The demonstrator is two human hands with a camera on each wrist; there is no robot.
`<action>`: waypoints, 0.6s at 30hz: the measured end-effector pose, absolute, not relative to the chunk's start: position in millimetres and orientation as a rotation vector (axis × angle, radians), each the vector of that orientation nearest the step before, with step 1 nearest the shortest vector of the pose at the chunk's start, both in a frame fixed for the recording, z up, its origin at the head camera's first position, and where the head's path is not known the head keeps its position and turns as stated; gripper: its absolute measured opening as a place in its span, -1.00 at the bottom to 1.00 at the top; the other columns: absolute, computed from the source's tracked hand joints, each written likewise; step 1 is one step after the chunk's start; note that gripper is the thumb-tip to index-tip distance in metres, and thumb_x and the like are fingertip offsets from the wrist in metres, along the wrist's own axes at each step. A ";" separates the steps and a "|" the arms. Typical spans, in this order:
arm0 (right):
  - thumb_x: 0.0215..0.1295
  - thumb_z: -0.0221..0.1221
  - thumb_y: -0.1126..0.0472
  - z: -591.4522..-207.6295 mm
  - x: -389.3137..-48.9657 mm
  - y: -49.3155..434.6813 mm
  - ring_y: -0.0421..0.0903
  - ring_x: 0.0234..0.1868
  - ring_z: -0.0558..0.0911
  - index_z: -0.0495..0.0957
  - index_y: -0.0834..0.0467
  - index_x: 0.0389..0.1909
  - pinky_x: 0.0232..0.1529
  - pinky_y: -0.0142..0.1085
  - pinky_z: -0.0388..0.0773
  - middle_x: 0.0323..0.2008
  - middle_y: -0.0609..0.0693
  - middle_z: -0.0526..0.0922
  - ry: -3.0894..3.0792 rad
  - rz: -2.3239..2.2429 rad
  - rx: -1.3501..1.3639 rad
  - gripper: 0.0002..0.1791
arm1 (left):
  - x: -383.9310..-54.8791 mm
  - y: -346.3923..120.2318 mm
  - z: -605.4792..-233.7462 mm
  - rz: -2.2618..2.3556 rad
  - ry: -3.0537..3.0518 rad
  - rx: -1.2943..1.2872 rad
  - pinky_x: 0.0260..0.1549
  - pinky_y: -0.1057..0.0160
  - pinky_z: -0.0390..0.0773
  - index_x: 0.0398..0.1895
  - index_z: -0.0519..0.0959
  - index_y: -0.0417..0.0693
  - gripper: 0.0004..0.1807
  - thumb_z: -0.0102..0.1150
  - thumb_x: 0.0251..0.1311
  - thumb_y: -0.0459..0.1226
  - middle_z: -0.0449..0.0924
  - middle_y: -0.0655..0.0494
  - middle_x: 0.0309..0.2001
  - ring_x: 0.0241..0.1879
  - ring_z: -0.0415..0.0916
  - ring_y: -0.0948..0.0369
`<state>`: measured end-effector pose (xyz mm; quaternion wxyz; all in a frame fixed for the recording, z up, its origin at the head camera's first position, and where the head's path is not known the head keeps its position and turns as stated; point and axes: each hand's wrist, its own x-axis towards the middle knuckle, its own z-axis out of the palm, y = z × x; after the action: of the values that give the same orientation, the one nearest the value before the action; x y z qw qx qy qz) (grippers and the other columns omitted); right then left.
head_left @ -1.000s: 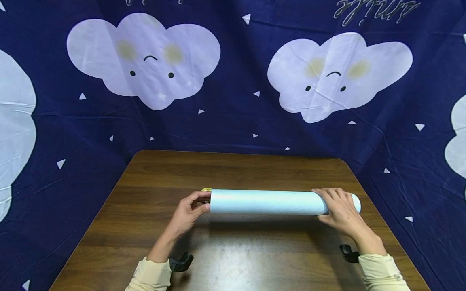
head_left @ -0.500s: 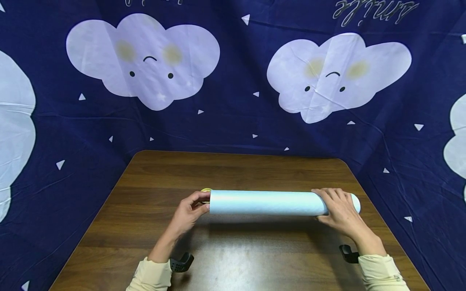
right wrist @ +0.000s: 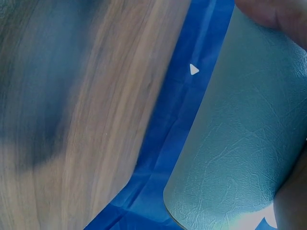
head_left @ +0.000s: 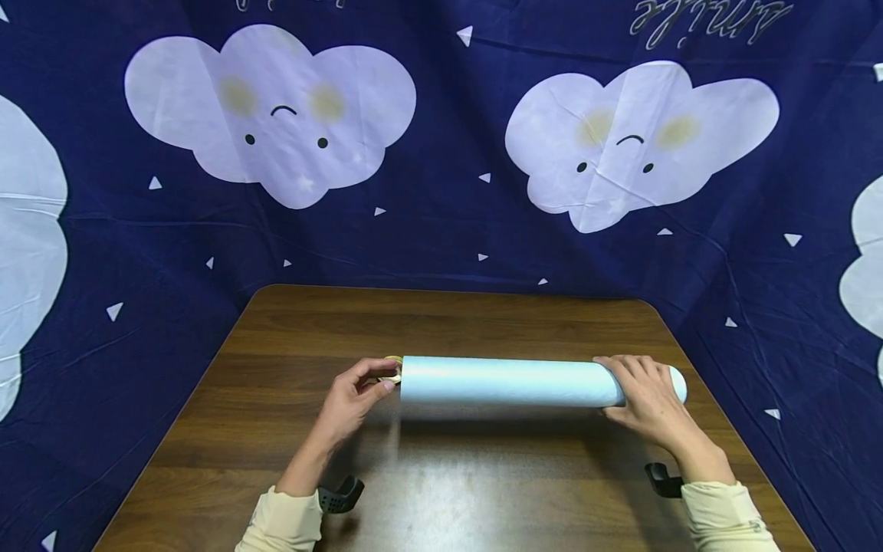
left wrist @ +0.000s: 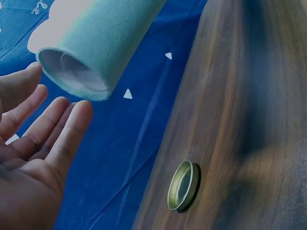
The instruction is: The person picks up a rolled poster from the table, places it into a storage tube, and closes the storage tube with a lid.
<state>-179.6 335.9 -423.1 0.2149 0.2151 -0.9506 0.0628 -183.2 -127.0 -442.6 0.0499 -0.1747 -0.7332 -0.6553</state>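
A long pale blue cardboard tube (head_left: 510, 381) lies level above the table, its open mouth to the left. My right hand (head_left: 645, 395) grips it near the right end, thumb on the near side and fingers over the top. At the mouth is my left hand (head_left: 353, 399), its fingers loosely bent and apart, holding nothing. In the left wrist view a fingertip is close to the tube's rim (left wrist: 72, 93); I cannot tell whether they touch. Inside the mouth shows a pale curled edge (left wrist: 72, 69). A round gold metal lid (left wrist: 193, 187) lies on the table behind the left fingers.
The brown wooden table (head_left: 441, 322) has rounded far corners. Behind it hangs a dark blue cloth (head_left: 441, 230) printed with clouds and small triangles. Black wrist mounts (head_left: 341, 495) sit at both cuffs.
My left hand has drawn slightly left and up from the tube's mouth, and more of the lid shows between its fingers. The right hand keeps its grip and the tube has barely shifted.
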 end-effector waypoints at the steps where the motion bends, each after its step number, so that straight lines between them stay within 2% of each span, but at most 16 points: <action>1: -0.43 0.54 0.14 -422.7 -179.5 336.3 0.22 -0.02 0.45 0.40 0.08 0.15 -0.06 0.14 0.25 -0.06 0.14 0.55 -2.635 0.176 0.598 -0.08 | -183.7 -128.2 -442.0 -1.988 -2.232 -0.520 -0.13 0.48 0.54 0.05 0.51 -0.30 -0.65 0.17 0.19 -0.38 0.54 -0.31 0.04 0.01 0.54 0.22; 3: -0.43 0.54 0.15 -421.8 -179.4 336.9 0.22 -0.03 0.45 0.40 0.08 0.15 -0.06 0.15 0.26 -0.06 0.15 0.56 -2.632 0.177 0.598 -0.07 | -184.6 -130.5 -440.8 -1.974 -2.234 -0.491 -0.13 0.48 0.53 0.05 0.51 -0.30 -0.66 0.17 0.20 -0.37 0.54 -0.33 0.03 0.01 0.54 0.17; 9: -0.43 0.55 0.17 -421.5 -179.3 340.9 0.23 -0.04 0.45 0.40 0.08 0.14 -0.07 0.15 0.25 -0.07 0.15 0.56 -2.624 0.180 0.593 -0.08 | -192.5 -133.7 -441.4 -1.846 -2.286 -0.410 -0.20 0.46 0.52 0.04 0.52 -0.24 -0.66 0.18 0.20 -0.32 0.58 -0.24 0.00 -0.06 0.54 0.25; 11: -0.44 0.55 0.17 -421.6 -178.8 342.4 0.22 -0.04 0.45 0.40 0.08 0.14 -0.07 0.14 0.24 -0.08 0.15 0.56 -2.618 0.182 0.592 -0.08 | -197.0 -133.6 -443.4 -1.762 -2.336 -0.389 -0.19 0.41 0.54 0.03 0.53 -0.21 -0.66 0.20 0.18 -0.34 0.60 -0.20 -0.01 -0.06 0.55 0.14; 14: -0.45 0.55 0.17 -421.8 -177.7 344.4 0.22 -0.04 0.45 0.41 0.08 0.14 -0.07 0.15 0.25 -0.08 0.14 0.56 -2.613 0.180 0.587 -0.08 | -205.5 -132.4 -449.7 -1.617 -2.438 -0.367 -0.12 0.19 0.58 0.03 0.53 -0.21 -0.64 0.24 0.14 -0.36 0.59 -0.18 -0.03 -0.05 0.55 0.00; 18: -0.45 0.54 0.18 -422.4 -176.5 347.1 0.22 -0.05 0.46 0.41 0.08 0.14 -0.07 0.15 0.25 -0.08 0.14 0.56 -2.613 0.173 0.577 -0.08 | -217.4 -131.0 -461.0 -1.446 -2.555 -0.372 -0.02 -0.09 0.51 0.04 0.50 -0.26 -0.58 0.29 0.09 -0.36 0.56 -0.19 -0.03 0.00 0.52 -0.09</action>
<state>-176.5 347.1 -422.4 0.2278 0.2096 -0.9488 0.0629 -217.4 -131.0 -461.0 0.0913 -0.1252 -0.8598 -0.4865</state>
